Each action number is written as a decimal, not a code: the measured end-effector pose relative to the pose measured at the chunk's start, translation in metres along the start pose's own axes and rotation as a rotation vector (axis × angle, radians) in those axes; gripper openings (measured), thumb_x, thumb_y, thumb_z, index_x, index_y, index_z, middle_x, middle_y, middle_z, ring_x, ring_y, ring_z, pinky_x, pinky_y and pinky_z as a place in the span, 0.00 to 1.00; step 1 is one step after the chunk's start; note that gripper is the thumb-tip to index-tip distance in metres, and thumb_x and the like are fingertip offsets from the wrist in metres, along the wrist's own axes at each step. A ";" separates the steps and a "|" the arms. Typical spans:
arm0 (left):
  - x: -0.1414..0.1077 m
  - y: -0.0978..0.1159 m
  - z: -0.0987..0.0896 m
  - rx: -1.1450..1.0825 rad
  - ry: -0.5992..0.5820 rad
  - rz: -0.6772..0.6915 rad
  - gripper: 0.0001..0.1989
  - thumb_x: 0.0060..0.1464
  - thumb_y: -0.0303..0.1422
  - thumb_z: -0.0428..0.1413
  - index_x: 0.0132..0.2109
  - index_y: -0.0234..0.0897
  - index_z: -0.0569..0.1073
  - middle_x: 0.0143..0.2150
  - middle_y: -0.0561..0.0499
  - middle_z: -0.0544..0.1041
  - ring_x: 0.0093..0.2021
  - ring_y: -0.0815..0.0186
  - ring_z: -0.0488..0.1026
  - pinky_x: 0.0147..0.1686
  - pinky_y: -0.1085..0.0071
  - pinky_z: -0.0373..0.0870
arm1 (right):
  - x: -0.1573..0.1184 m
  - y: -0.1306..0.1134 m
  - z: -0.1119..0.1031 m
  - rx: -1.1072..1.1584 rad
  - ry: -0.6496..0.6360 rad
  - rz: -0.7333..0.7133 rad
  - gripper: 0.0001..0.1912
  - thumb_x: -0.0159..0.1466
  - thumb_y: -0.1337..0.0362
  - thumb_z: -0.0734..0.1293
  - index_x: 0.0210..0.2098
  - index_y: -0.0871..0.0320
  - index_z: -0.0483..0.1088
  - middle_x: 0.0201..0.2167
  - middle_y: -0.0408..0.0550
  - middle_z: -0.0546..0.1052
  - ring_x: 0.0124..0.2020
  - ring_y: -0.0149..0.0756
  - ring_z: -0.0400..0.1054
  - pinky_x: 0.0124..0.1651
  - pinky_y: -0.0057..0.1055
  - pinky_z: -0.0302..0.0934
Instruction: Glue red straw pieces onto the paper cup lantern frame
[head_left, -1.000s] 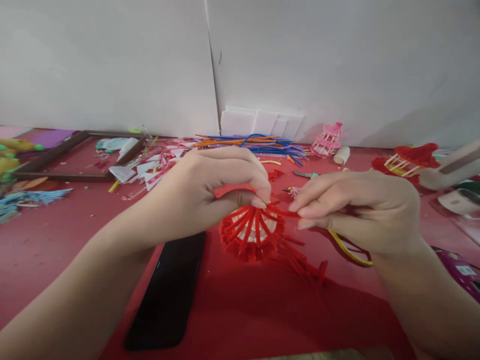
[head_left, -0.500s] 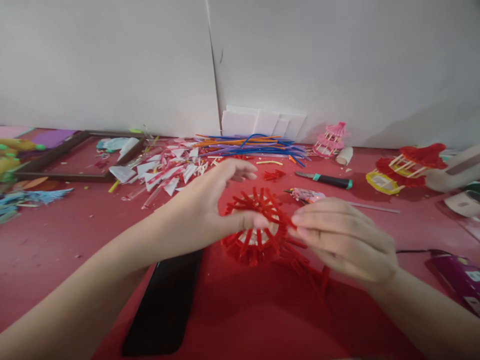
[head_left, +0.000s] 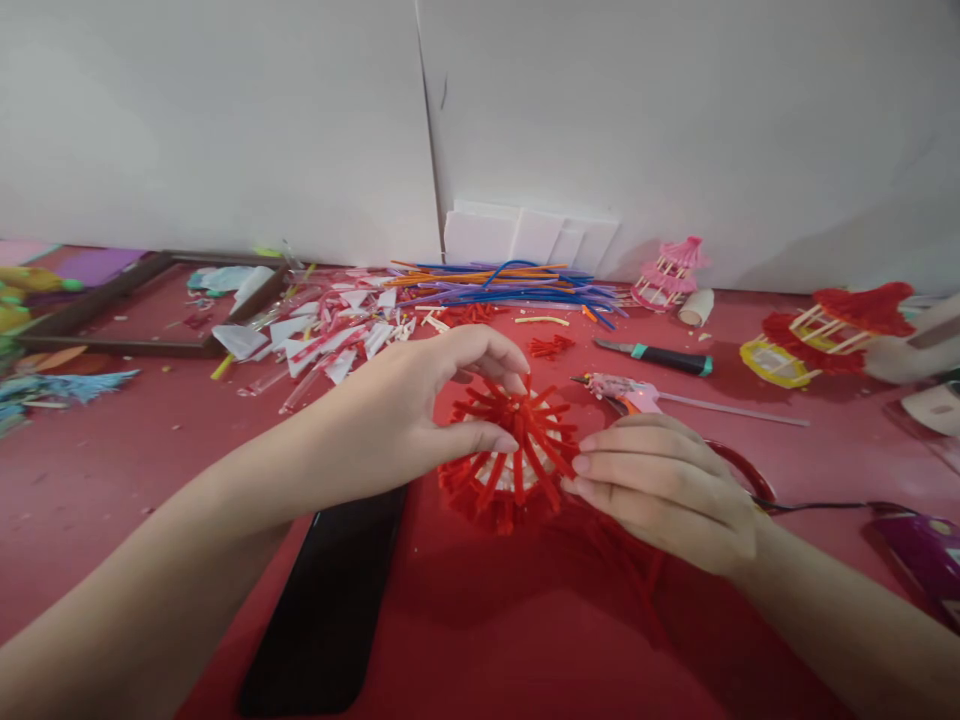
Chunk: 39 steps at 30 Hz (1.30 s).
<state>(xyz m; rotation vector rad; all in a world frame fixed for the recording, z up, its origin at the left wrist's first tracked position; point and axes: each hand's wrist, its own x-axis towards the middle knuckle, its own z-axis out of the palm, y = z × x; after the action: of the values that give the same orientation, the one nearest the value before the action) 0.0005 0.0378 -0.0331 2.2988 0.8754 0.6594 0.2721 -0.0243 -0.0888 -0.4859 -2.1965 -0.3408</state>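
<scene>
A round craft piece (head_left: 517,455) stands on the red table, with red fuzzy strips fanning out from its top centre over a pale base. My left hand (head_left: 442,400) arches over its left side, thumb and fingers apart, the fingertips near the top strips. My right hand (head_left: 664,485) is at the right edge of the piece, its fingers together and pinching the outer end of a red strip. Loose red strips (head_left: 622,560) lie below my right hand, partly in shadow.
A black phone (head_left: 326,600) lies in front. Behind are a pink glue gun (head_left: 622,390), a cutter (head_left: 671,360), blue and orange stems (head_left: 510,285), plastic scraps (head_left: 330,330) and small pagodas (head_left: 670,275). A dark frame (head_left: 120,345) lies left; a purple device (head_left: 919,560) lies right.
My right hand has moved slightly left and down against the piece. The fingers of my left hand have come down closer to its top, and the glue gun shows more fully.
</scene>
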 end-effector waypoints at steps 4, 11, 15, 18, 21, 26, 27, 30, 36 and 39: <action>0.000 0.001 -0.001 -0.036 -0.014 -0.001 0.14 0.57 0.31 0.65 0.49 0.45 0.75 0.50 0.53 0.83 0.51 0.62 0.83 0.54 0.67 0.79 | -0.007 0.003 0.005 0.045 -0.014 0.031 0.10 0.67 0.77 0.72 0.44 0.60 0.81 0.42 0.47 0.86 0.47 0.36 0.81 0.52 0.33 0.79; 0.002 0.000 -0.003 -0.039 -0.016 0.017 0.14 0.57 0.34 0.66 0.50 0.45 0.75 0.51 0.52 0.83 0.50 0.62 0.83 0.52 0.67 0.80 | -0.003 0.010 0.014 0.017 0.046 -0.054 0.10 0.66 0.75 0.72 0.37 0.53 0.80 0.43 0.42 0.87 0.48 0.35 0.81 0.48 0.33 0.80; 0.001 0.000 -0.003 -0.038 -0.016 0.012 0.14 0.57 0.34 0.67 0.50 0.45 0.75 0.51 0.53 0.83 0.51 0.63 0.83 0.53 0.68 0.79 | 0.003 0.008 0.017 0.059 0.049 -0.087 0.10 0.66 0.76 0.73 0.32 0.55 0.78 0.42 0.43 0.88 0.47 0.34 0.82 0.43 0.31 0.79; 0.000 0.000 -0.003 -0.030 -0.015 0.020 0.14 0.58 0.34 0.67 0.50 0.46 0.75 0.51 0.54 0.83 0.52 0.62 0.83 0.54 0.68 0.79 | 0.005 0.006 0.017 0.064 0.043 -0.060 0.09 0.66 0.76 0.73 0.33 0.57 0.78 0.40 0.45 0.88 0.45 0.34 0.82 0.42 0.31 0.78; 0.000 0.000 -0.004 -0.020 -0.014 0.024 0.15 0.58 0.34 0.66 0.51 0.46 0.75 0.52 0.53 0.83 0.52 0.62 0.83 0.53 0.67 0.79 | 0.007 0.004 0.015 0.052 0.041 -0.059 0.10 0.66 0.76 0.72 0.32 0.56 0.78 0.40 0.44 0.88 0.44 0.33 0.82 0.42 0.31 0.77; 0.000 0.001 0.000 -0.003 0.003 0.018 0.13 0.58 0.34 0.65 0.50 0.45 0.75 0.51 0.51 0.83 0.52 0.59 0.82 0.55 0.64 0.79 | 0.004 0.005 0.012 0.061 0.002 -0.047 0.07 0.66 0.76 0.73 0.36 0.58 0.80 0.42 0.45 0.88 0.46 0.35 0.81 0.46 0.33 0.78; 0.000 0.002 0.001 0.003 0.022 0.016 0.13 0.58 0.35 0.65 0.50 0.44 0.75 0.51 0.50 0.82 0.51 0.59 0.82 0.55 0.63 0.79 | 0.003 0.005 0.012 0.066 -0.003 -0.039 0.07 0.66 0.76 0.73 0.38 0.59 0.80 0.42 0.46 0.88 0.46 0.35 0.81 0.47 0.33 0.78; -0.003 0.005 0.005 0.034 0.110 -0.014 0.15 0.58 0.37 0.66 0.51 0.44 0.74 0.50 0.49 0.81 0.49 0.58 0.81 0.52 0.61 0.80 | -0.002 0.005 0.013 0.072 0.001 -0.024 0.07 0.68 0.76 0.72 0.42 0.59 0.81 0.44 0.46 0.88 0.49 0.36 0.80 0.49 0.36 0.77; -0.012 0.016 0.014 0.191 0.164 -0.064 0.15 0.59 0.39 0.65 0.50 0.42 0.74 0.48 0.50 0.81 0.47 0.56 0.80 0.49 0.57 0.78 | -0.007 0.004 0.016 0.040 0.023 0.000 0.09 0.67 0.76 0.73 0.43 0.59 0.82 0.42 0.44 0.87 0.50 0.34 0.79 0.52 0.33 0.77; -0.015 0.020 0.016 0.252 0.172 -0.040 0.13 0.62 0.39 0.64 0.50 0.42 0.73 0.48 0.50 0.81 0.48 0.55 0.80 0.51 0.56 0.77 | -0.007 0.004 0.017 0.049 0.045 -0.010 0.08 0.65 0.75 0.75 0.40 0.57 0.82 0.42 0.44 0.87 0.50 0.35 0.79 0.51 0.34 0.79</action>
<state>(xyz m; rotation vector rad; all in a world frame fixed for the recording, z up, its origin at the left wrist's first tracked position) 0.0088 0.0093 -0.0352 2.4649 1.1380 0.7767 0.2664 -0.0158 -0.1042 -0.4363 -2.1595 -0.2999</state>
